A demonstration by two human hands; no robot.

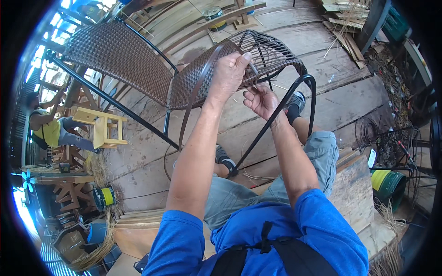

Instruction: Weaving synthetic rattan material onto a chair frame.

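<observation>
In front of me stands a chair (122,57) with a black metal frame and a woven brown backrest and seat. The front part of its seat (269,45) shows bare parallel strands with gaps between them. My left hand (229,76) is closed on a long brown weaving strand (192,99), which arcs back from the fist and hangs down beside the chair. A short length of strand also shows by the thumb. Just below the seat's near edge is my right hand (261,101), palm up, fingers loosely curled and apart, nothing visible in it. The curved black armrest (281,103) passes beside the right wrist.
At the left, another person (50,124) works near a small wooden stool (103,129). Wooden planks (347,41) lie at the far right. Green buckets with yellow labels (105,197) stand at both sides. A coil of dark wire (367,131) lies at the right.
</observation>
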